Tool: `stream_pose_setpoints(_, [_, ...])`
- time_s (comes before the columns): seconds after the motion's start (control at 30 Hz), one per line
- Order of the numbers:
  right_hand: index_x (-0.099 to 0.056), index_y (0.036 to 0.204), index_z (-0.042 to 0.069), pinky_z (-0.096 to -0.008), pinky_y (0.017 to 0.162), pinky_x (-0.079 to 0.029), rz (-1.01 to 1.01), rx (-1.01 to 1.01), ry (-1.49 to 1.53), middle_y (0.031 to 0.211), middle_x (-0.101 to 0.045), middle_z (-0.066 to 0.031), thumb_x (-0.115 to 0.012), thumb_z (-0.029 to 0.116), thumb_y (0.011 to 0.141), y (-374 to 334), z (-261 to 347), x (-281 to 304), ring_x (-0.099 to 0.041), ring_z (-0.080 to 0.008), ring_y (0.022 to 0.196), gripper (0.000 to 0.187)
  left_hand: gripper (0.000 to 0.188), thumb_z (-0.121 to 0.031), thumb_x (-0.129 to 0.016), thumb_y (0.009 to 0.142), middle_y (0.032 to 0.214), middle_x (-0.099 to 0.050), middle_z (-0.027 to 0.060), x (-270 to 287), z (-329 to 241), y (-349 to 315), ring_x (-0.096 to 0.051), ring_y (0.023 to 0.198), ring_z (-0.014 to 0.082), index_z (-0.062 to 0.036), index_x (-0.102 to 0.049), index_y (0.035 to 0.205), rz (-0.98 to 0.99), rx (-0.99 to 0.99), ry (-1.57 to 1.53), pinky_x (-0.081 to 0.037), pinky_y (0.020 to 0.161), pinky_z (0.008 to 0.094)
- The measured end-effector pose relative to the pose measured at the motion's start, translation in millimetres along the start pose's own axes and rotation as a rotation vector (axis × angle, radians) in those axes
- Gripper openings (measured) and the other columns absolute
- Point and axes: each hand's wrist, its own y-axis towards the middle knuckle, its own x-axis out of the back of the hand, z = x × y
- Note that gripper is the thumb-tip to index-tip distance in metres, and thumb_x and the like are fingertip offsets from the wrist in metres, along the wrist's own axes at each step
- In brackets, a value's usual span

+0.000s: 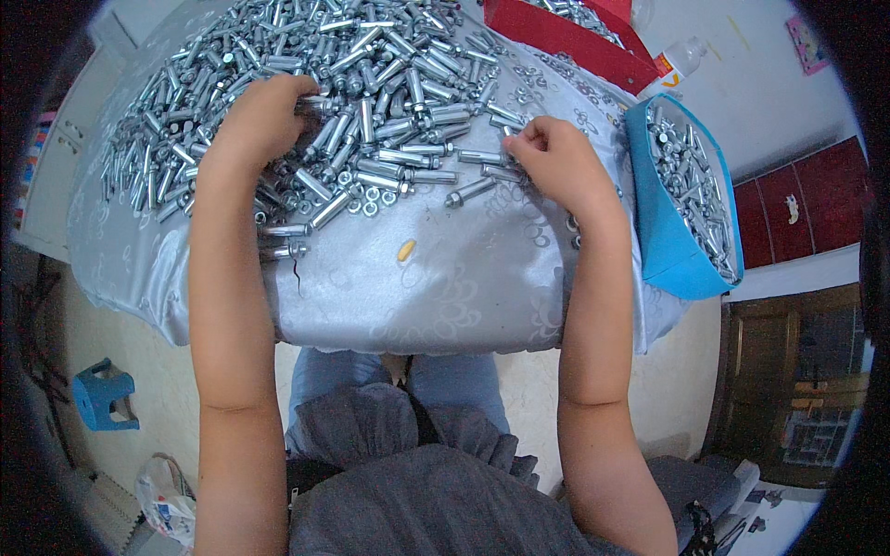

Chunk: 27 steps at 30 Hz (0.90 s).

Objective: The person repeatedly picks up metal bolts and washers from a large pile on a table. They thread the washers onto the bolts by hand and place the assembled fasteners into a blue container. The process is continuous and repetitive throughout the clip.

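loose bolt (480, 157) just left of the right hand (547, 157)

upper middle of the frame, lying roughly sideways, right end by those bent fingers. left hand (264, 116) is farther, curled over the pile (366, 120). can't tell if either's gripping.

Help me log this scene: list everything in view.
Tablecloth: one, silver, centre
Bolts: uncountable, silver, heaped on tablecloth
Nuts: several, silver, beside bolts
Open box: one, red, upper right
Bin: one, blue, right
Bottle: one, whitish, beyond bin
Small piece: one, yellow, on tablecloth
Stool: one, blue, lower left
Bag: one, whitish, lower left
Cabinet: one, pale, upper left
Top: one, grey, lower centre
Left hand: one, at bolts
Right hand: one, bolts' right edge
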Motion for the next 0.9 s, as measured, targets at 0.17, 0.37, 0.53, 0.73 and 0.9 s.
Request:
stream_pose_setpoints(0.17, [-0.059, 0.075, 0.001, -0.037, 0.065, -0.045, 0.04, -0.029, -0.007, 0.074, -0.06, -0.019, -0.058, 0.027, 0.072, 0.7, 2.9, 0.8, -0.058, -0.033, 0.072, 0.026, 0.033, -0.007, -0.061, 0.069, 0.099, -0.056, 0.0142, -5.0, 2.5, 0.6, -0.049, 0.098, 0.0329, -0.0087, -0.058, 0.102, -0.059, -0.035, 0.082, -0.039, 0.086, 0.0399])
stream_pose_setpoints(0.37, [-0.059, 0.075, 0.001, -0.0364, 0.065, -0.045, 0.064, -0.038, 0.014, 0.074, -0.06, -0.0191, -0.058, 0.027, 0.071, 1.9, 2.4, 1.4, -0.059, -0.032, 0.071, 0.026, 0.029, -0.011, -0.059, 0.072, 0.095, -0.056, 0.0148, -10.0, 2.2, 5.7, -0.049, 0.097, 0.0335, -0.008, -0.058, 0.101, -0.094, -0.061, 0.157, -0.039, 0.085, 0.0398])
stream_pose_setpoints(0.53, [-0.058, 0.074, 0.0, -0.0356, 0.063, -0.045, 0.043, -0.011, 0.017, 0.072, -0.06, -0.0183, -0.058, 0.026, 0.071, 1.0, 1.4, 1.6, -0.059, -0.0309, 0.069, 0.026, 0.028, -0.008, -0.054, 0.071, 0.093, -0.059, 0.0175, -16.5, 3.5, 10.7, -0.054, 0.088, 0.0342, -0.0057, -0.057, 0.099, -0.289, -0.051, -0.106, -0.043, 0.079, 0.0394])
stream_pose_setpoints(0.73, [-0.058, 0.075, -0.001, -0.0311, 0.058, -0.043, 0.024, 0.004, 0.074, 0.067, -0.057, -0.0124, -0.059, 0.025, 0.074, -0.3, 6.4, 3.7, -0.054, -0.0224, 0.062, 0.026, 0.03, -0.007, -0.063, 0.069, 0.079, -0.061, 0.0116, -12.0, 5.2, 24.9, -0.059, 0.071, 0.0184, -0.0026, -0.055, 0.097, -0.427, -0.055, -0.628, -0.046, 0.066, 0.026])
stream_pose_setpoints(0.9, [-0.057, 0.079, -0.001, -0.0223, 0.053, -0.038, 0.023, 0.127, 0.309, 0.064, -0.053, -0.0006, -0.058, 0.022, 0.079, 2.7, 3.5, -1.8, -0.045, -0.0072, 0.057, 0.022, 0.033, -0.015, -0.07, 0.07, 0.074, -0.061, 0.0045, 1.6, -35.8, 16.3, -0.056, 0.07, 0.0084, -0.001, -0.055, 0.095, -0.497, -0.038, -1.014, -0.044, 0.062, 0.0197])
